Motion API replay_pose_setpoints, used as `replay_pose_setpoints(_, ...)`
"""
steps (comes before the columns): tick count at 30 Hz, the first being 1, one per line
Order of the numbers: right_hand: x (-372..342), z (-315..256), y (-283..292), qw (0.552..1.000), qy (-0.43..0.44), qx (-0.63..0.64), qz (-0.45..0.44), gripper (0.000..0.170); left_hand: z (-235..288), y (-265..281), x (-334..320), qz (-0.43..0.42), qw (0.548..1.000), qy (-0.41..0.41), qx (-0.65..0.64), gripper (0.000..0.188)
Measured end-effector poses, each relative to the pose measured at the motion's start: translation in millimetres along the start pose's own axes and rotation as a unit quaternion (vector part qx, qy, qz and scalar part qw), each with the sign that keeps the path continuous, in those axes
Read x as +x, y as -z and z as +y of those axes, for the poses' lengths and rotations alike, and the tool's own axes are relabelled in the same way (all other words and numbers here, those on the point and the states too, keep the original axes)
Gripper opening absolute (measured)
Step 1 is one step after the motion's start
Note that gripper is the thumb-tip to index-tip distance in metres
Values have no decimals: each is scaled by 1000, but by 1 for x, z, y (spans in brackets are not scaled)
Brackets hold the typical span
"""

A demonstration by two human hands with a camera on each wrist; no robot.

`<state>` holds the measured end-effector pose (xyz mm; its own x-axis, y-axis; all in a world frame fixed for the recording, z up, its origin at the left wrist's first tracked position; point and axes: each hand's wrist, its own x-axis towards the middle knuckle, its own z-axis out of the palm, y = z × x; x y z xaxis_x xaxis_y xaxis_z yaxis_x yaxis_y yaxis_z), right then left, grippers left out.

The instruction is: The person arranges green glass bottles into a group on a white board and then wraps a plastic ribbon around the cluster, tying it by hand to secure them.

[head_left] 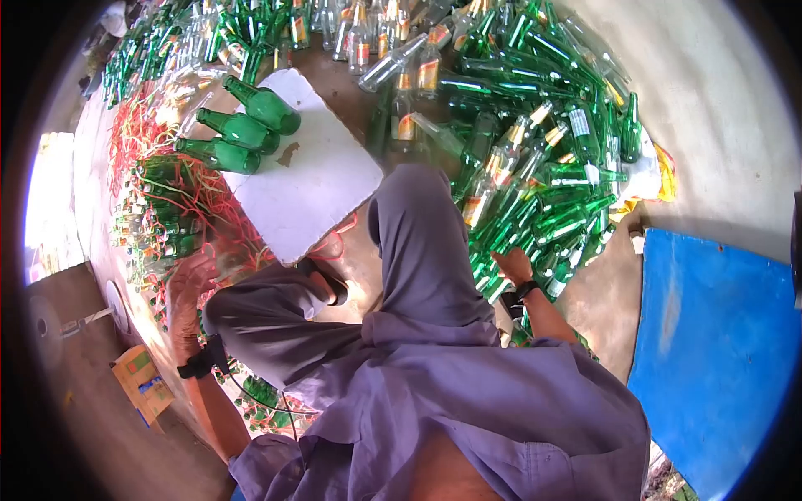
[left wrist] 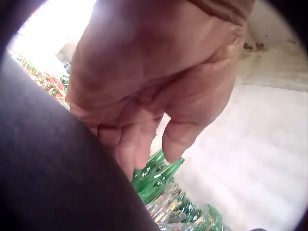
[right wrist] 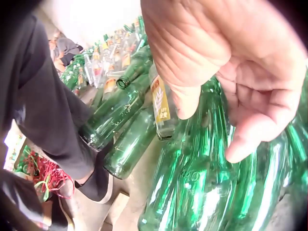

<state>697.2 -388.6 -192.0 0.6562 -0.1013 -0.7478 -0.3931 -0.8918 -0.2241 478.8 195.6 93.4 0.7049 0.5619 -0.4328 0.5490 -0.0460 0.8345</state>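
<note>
My right hand (right wrist: 216, 72) is over a heap of green glass bottles (right wrist: 197, 183), its thumb apart from its bent fingers. A bottle neck shows between them, and the fingertips overlap the bottles in the right wrist view. Beside the thumb lies a clear bottle with a yellow label (right wrist: 162, 106). My left hand (head_left: 189, 280) hangs by the left knee, fingers loosely bent with nothing between them. Ahead of it, three green bottles (head_left: 242, 129) lie side by side on a white board (head_left: 322, 188), necks pointing left.
Red netting (head_left: 138, 134) and more bottles spread along the left. Clear labelled bottles (head_left: 359, 46) stand at the back. A blue panel (head_left: 718, 351) is at the right, by the wall. A cardboard box (head_left: 140, 384) sits at the lower left. My bent knees (head_left: 422, 217) rise between the hands.
</note>
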Motion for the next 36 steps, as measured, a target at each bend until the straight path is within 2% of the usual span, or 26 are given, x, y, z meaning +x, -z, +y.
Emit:
replay_pose_setpoints(2, 5, 4, -13, 993, 28, 110, -24, 50, -6, -6, -4, 7, 1000, -19, -15, 45)
replay_pose_setpoints(4, 13, 9, -26, 994, 54, 92, 37, 50, -20, -8, -6, -14, 998, -1, -57, 41)
replay_pose_setpoints(6, 15, 2, -32, 995, 27, 49, 77, 50, -25, -5, -6, 12, 998, -12, -64, 38)
replay_pose_setpoints(8, 58, 35, -68, 988, 56, 28, 144, 49, -28, -2, -8, 11, 994, -11, -104, 40)
replay_pose_setpoints(10, 59, 36, -65, 991, 57, 17, 121, 48, -26, -1, -11, 38, 993, -9, -110, 39)
replay_pose_setpoints(12, 46, 26, -54, 996, 57, 13, 69, 48, -16, -5, -15, 25, 992, -11, -126, 39)
replay_pose_setpoints(14, 39, 23, -51, 986, 135, -44, 87, 50, -13, -7, -19, 41, 990, -17, -134, 41)
replay_pose_setpoints(15, 11, 7, -40, 960, 230, -59, 152, 52, -13, -7, -20, 46, 990, -16, -134, 42)
replay_pose_setpoints(16, 13, 8, -42, 951, 243, -74, 178, 53, -14, -6, -21, 51, 990, -15, -133, 42)
replay_pose_setpoints(22, -30, -33, 2, 956, 238, -91, 146, 54, -12, -7, -24, 53, 985, -24, -165, 34)
replay_pose_setpoints(24, -2, -21, 7, 940, 282, -104, 159, 52, -8, -9, -25, 55, 987, -12, -150, 32)
replay_pose_setpoints(25, -2, -26, 17, 946, 277, -84, 146, 51, -4, -11, -27, 51, 987, -14, -152, 30)
replay_pose_setpoints(26, -23, -46, 35, 951, 270, -65, 133, 50, 3, -15, -28, 56, 986, -15, -157, 30)
replay_pose_setpoints(27, -46, -65, 56, 925, 327, -74, 180, 50, 10, -18, -31, 31, 990, -26, -133, 31)
replay_pose_setpoints(28, -58, -81, 74, 948, 273, -48, 155, 47, 17, -23, -33, 6, 993, -36, -109, 31)
replay_pose_setpoints(30, -89, -116, 104, 900, 343, -118, 243, 43, 27, -37, -33, -5, 993, -52, -110, 33)
replay_pose_setpoints(32, -126, -154, 129, 847, 348, -186, 357, 41, 38, -54, -30, -59, 990, -94, -84, 30)
replay_pose_setpoints(33, -138, -168, 144, 845, 383, -148, 342, 40, 39, -65, -25, -83, 985, -113, -101, 29)
replay_pose_setpoints(34, -170, -194, 154, 830, 432, -58, 349, 36, 37, -78, -16, -106, 978, -133, -117, 27)
replay_pose_setpoints(36, -184, -216, 171, 772, 500, -61, 388, 30, 39, -110, -4, -110, 959, -236, -113, 26)
